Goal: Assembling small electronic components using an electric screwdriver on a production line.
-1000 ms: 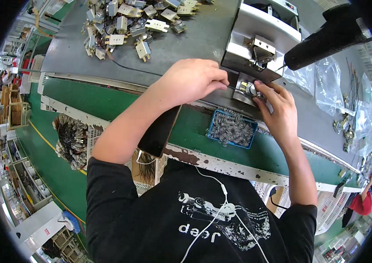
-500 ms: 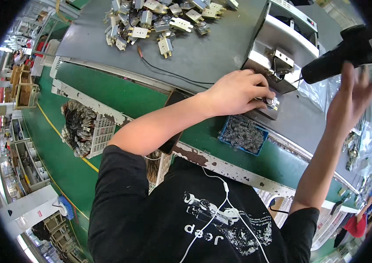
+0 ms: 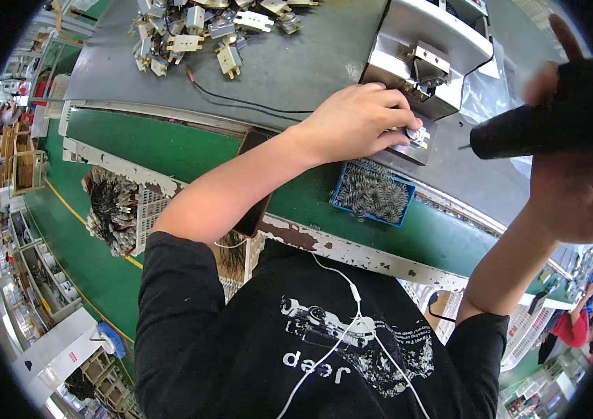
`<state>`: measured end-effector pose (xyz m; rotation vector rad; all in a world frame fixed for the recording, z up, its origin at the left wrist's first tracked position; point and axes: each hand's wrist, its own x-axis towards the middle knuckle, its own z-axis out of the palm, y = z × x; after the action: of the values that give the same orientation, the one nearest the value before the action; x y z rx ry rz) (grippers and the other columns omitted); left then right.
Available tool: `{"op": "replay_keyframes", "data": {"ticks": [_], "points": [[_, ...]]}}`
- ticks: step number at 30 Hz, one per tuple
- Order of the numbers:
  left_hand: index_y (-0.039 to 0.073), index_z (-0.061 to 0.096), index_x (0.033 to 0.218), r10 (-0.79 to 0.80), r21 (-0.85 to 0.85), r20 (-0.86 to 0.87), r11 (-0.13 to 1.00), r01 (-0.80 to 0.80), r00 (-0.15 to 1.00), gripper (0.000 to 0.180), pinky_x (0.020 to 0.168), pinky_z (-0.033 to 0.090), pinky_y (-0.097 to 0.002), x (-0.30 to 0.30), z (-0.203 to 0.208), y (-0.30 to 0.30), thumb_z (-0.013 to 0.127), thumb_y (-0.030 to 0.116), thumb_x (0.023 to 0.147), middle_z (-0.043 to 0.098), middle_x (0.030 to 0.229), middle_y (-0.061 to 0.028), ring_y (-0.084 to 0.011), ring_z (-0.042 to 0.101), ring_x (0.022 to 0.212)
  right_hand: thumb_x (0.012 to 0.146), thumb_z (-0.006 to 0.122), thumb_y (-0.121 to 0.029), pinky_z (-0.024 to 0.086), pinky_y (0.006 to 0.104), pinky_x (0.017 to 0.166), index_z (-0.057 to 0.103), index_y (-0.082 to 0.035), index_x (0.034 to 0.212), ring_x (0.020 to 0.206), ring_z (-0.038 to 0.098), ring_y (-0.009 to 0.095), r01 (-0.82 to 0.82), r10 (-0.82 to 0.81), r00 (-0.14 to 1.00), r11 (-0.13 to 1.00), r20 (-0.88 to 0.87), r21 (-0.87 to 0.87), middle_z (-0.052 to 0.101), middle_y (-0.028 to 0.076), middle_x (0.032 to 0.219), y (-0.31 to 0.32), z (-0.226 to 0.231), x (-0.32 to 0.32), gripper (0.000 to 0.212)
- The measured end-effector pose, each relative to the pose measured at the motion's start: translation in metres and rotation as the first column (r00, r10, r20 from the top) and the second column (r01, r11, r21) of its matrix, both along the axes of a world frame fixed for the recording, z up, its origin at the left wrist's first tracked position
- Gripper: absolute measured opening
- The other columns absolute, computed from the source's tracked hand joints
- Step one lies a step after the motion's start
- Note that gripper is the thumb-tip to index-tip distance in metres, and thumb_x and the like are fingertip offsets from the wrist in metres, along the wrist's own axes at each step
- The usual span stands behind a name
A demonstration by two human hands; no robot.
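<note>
- My left hand (image 3: pixel 356 126) is reaching across the table (image 3: pixel 296 63), fingers curled down and pinching a small metal part (image 3: pixel 416 135) w/ a round silver top.
- That part is sitting on the base plate of the grey metal fixture (image 3: pixel 422 63), right at its front edge, near the fixture's lower right corner.
- My right hand (image 3: pixel 572 185) is raised off to the right, clenched round a black power screwdriver (image 3: pixel 541 129); hand is blurred.
- Screwdriver is lying roughly level, its thin bit (image 3: pixel 464 146) pointing left toward the part, tip close but not touching it.
- Just below the left hand, a blue tray (image 3: pixel 372 192) full of small metal springs is resting on the green belt (image 3: pixel 170 146), btwn the fixture and the belt's chipped white edge.
- A dark phone (image 3: pixel 254 209) is lying under my left forearm, partly hidden by it.
- Far side of the table: a heap of pale grey and cream switch-like parts (image 3: pixel 198 31), w/ a thin black cable (image 3: pixel 254 105) running from it toward my left hand.
- Left of me, a white crate (image 3: pixel 139 216) is holding a bundle of dark wiry pieces.
- White earphone cord (image 3: pixel 342 328) is hanging down over my black shirt.
</note>
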<state>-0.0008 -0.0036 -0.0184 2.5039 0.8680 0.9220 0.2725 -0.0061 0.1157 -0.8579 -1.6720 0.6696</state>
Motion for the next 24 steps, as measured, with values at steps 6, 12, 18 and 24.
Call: {"op": "replay_keyframes", "data": {"ticks": [6,12,18,24], "points": [[0.015,0.071,0.109,-0.008,-0.017,-0.018,1.0,0.008,1.0,0.028,0.083,0.051,-0.0373,0.0,0.004,-0.002,0.075,0.025,0.084,0.064,0.103,-0.0018,-0.0253,0.061,0.093,0.093,0.068,-0.025,0.055,0.0371,0.087,0.051,0.007,0.13,0.094,0.069,0.027,-0.007,0.007,1.0,1.0,0.007,0.011,0.063,0.026,0.124,-0.007,0.009,-0.032,0.051],[0.016,0.072,0.109,-0.008,-0.033,-0.044,0.999,0.006,0.999,0.028,0.084,0.051,-0.0376,0.001,0.007,-0.002,0.075,0.028,0.084,0.065,0.102,-0.0023,-0.0255,0.061,0.094,0.093,0.068,-0.03,0.056,0.0367,0.084,0.051,0.008,0.13,0.092,0.068,0.027,-0.016,0.015,1.0,1.0,0.012,0.025,0.062,0.028,0.125,-0.002,0.015,-0.032,0.056],[0.017,0.071,0.109,-0.011,-0.026,-0.029,1.0,0.01,1.0,0.028,0.084,0.051,-0.0379,0.004,0.006,0.0,0.076,0.028,0.083,0.064,0.101,-0.0019,-0.0254,0.061,0.094,0.094,0.065,-0.015,0.058,0.0355,0.077,0.055,0.012,0.123,0.074,0.07,0.026,0.1,-0.097,0.995,0.991,-0.032,0.087,0.069,0.026,0.105,-0.013,0.007,-0.063,0.041],[0.019,0.071,0.111,0.017,-0.011,-0.047,1.0,-0.017,0.999,0.028,0.086,0.052,-0.0381,0.003,0.001,-0.001,0.075,0.027,0.084,0.063,0.101,-0.0005,-0.0253,0.061,0.095,0.093,0.061,-0.003,0.054,0.035,0.062,0.034,0.004,0.144,0.066,0.064,0.019,-0.025,0.041,0.928,0.998,-0.371,0.049,0.067,0.025,0.099,-0.007,-0.022,-0.078,0.058]]}}
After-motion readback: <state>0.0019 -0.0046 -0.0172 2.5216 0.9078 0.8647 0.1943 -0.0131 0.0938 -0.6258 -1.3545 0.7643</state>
